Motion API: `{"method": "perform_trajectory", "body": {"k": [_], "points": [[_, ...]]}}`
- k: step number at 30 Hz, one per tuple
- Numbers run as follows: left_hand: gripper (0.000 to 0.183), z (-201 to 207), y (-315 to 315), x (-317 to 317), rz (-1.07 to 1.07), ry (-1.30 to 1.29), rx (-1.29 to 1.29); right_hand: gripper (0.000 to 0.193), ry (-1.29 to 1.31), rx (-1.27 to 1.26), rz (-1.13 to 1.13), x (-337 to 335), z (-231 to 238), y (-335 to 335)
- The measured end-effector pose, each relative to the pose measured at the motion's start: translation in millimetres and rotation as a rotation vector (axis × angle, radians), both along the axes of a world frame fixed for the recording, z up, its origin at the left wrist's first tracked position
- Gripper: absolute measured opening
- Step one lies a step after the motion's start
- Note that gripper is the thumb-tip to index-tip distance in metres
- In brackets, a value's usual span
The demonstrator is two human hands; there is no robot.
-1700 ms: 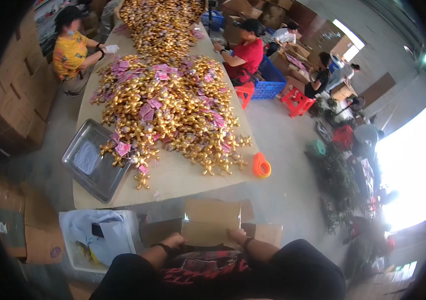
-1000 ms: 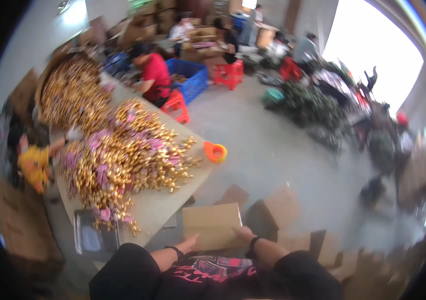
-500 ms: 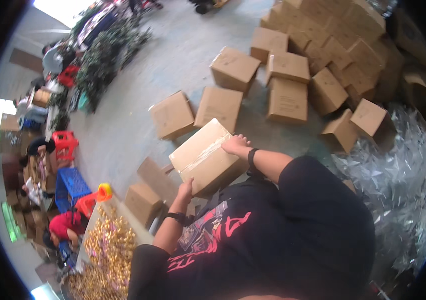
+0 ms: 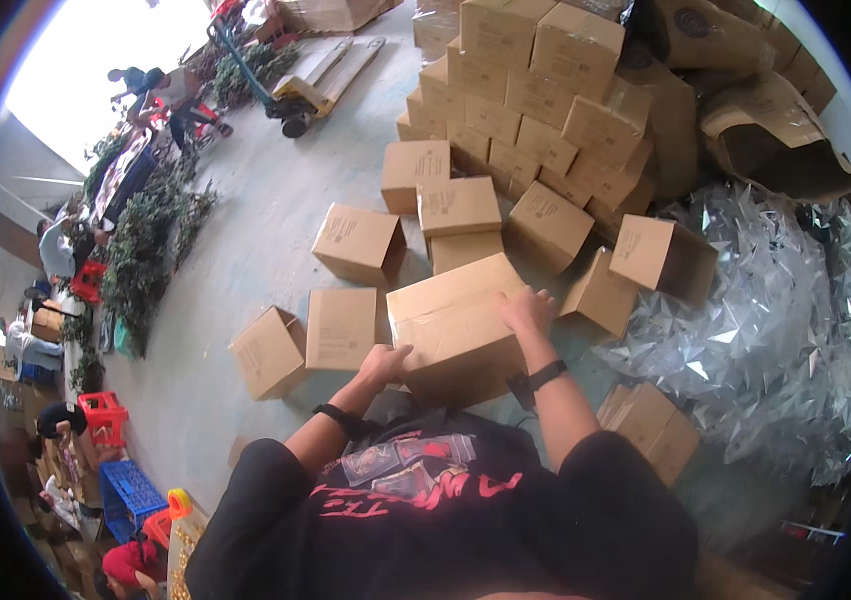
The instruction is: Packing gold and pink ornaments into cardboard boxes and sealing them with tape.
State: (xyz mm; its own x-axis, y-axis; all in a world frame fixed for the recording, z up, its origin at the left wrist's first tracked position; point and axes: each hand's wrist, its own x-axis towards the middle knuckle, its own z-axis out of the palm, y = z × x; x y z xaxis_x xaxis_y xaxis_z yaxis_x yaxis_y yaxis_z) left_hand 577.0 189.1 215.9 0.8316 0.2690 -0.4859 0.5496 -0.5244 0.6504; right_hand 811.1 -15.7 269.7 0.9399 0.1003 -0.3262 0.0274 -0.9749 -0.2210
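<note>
A taped brown cardboard box (image 4: pixel 458 325) is held up in front of my body, between both hands. My left hand (image 4: pixel 386 364) is closed on its near left side, thumb toward the top. Over the right end, my right hand (image 4: pixel 529 312) grips the edge with the fingers bent. The fingers under the box are hidden. Just beyond it on the floor stand a closed box (image 4: pixel 343 328) and, farther left, a tilted-looking box (image 4: pixel 270 354). Another box (image 4: pixel 460 206) sits on top of a second one behind the held box.
A tall stack of cartons (image 4: pixel 536 95) rises at the back, with a pallet jack (image 4: pixel 316 90) to its left. Silvery star-shaped decorations in clear plastic (image 4: pixel 736 320) heap up at right. Flattened cardboard (image 4: pixel 651 430) lies near my right arm. At left are green foliage (image 4: pixel 146 240), a blue crate (image 4: pixel 133 495) and several people.
My view has turned right, toward the stacked cartons, and the held box has swung that way too. It now sits more level across my front. Both hands keep their hold.
</note>
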Motion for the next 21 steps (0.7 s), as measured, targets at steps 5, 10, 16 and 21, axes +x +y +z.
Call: {"method": "perform_trajectory", "body": {"k": [5, 10, 16, 21], "points": [[0.043, 120, 13, 115, 0.179, 0.044, -0.034, 0.054, -0.193, 0.081, -0.034, 90, 76, -12], [0.045, 217, 61, 216, 0.098, -0.275, 0.079, 0.042, -0.438, 0.27, 0.054, 196, 189, 15], [0.045, 377, 85, 357, -0.009, -0.866, -0.053, 0.036, -0.956, 0.489, 0.231, 386, 407, 45], [0.051, 452, 73, 497, -0.121, -1.288, 0.181, 0.054, -1.209, 0.737, -0.061, 506, 462, 57]]}}
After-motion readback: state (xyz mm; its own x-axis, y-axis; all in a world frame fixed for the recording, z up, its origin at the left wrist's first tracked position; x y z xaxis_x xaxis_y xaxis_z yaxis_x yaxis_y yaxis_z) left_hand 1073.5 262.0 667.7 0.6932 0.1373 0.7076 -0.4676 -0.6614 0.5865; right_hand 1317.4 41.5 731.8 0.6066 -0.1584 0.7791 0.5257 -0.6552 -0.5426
